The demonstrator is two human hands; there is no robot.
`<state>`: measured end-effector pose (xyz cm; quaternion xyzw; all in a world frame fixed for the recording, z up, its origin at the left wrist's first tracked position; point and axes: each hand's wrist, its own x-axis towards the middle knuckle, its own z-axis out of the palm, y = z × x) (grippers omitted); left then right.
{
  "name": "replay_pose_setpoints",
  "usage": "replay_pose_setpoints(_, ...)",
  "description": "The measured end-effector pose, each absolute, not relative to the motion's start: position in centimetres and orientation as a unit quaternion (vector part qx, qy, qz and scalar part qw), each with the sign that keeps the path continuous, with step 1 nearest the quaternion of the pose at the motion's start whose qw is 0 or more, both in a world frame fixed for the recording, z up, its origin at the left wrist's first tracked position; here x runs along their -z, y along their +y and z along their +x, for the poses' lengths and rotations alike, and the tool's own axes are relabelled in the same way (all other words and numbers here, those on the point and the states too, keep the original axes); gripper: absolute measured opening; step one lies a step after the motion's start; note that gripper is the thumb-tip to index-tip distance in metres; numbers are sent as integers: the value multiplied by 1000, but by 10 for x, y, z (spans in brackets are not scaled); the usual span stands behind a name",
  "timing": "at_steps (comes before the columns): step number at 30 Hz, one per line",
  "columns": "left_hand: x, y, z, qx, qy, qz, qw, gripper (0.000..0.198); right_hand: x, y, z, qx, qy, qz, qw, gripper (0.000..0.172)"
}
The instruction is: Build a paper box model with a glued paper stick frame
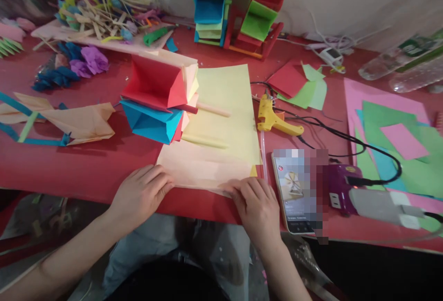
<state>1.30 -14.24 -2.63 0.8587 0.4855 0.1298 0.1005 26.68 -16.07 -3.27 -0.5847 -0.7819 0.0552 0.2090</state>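
Note:
A peach paper sheet (207,169) lies at the table's front edge, partly over a pale yellow sheet (238,93). At its near left corner, my left hand (141,192) is closed with thumb and fingers pinching the edge. My right hand (258,208) pinches the same near edge further right, its fingertips partly hidden. Beyond the paper stands a folded model with a red paper box (157,81) above a blue paper box (152,121). A peach paper tube (214,109) and a yellow paper tube (206,141) rest on the sheets beside it.
Right of the sheets are a yellow glue gun (277,118) with black cable, a phone (294,195) and a purple power adapter (342,188). Coloured paper (398,153) lies far right. Paper wheels (258,19) stand at the back; a stick pile (100,17) lies back left.

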Motion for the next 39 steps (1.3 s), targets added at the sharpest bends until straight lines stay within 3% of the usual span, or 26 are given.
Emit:
replay_pose_setpoints(7,22,-148,28,-119,536,835,25,17,32,-157,265,-17,-750,-639,167,28)
replay_pose_setpoints(13,32,-167,64,-107,365,924,45,40,33,-155,265,-6,-754,-637,158,30)
replay_pose_setpoints(20,39,-170,65,-64,354,932,37,59,31,-164,271,-48,-728,-657,192,21)
replay_pose_setpoints(26,44,-173,61,-67,357,930,62,65,28,-176,272,-105,-697,-675,219,13)
replay_pose_setpoints(34,47,-175,63,-69,367,925,66,59,29,-177,265,-62,-684,-698,204,13)
replay_pose_setpoints(39,49,-176,65,-73,370,923,71,58,32,-186,257,-56,-730,-634,249,28)
